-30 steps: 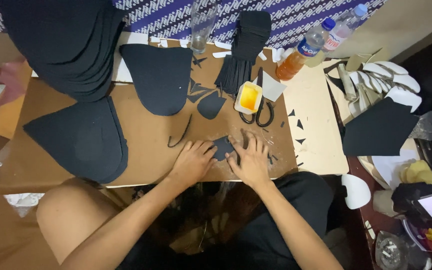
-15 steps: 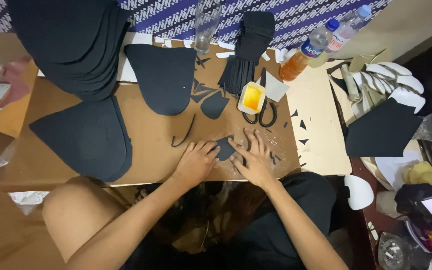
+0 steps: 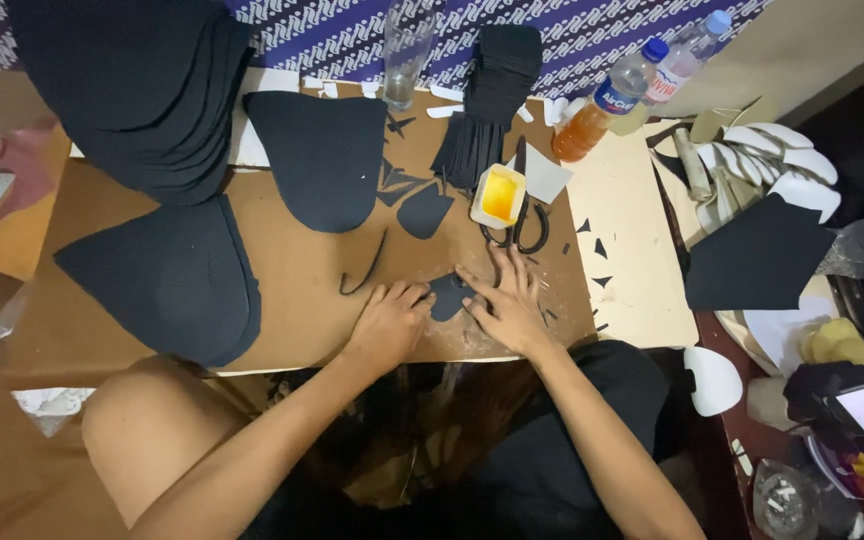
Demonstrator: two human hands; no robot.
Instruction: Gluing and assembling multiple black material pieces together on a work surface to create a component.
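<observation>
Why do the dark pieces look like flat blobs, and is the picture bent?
Head view: even indoor light, so the black small piece between left hand and right hand shows little detail; wide lens bows the cardboard edges; the corners look darker.
</observation>
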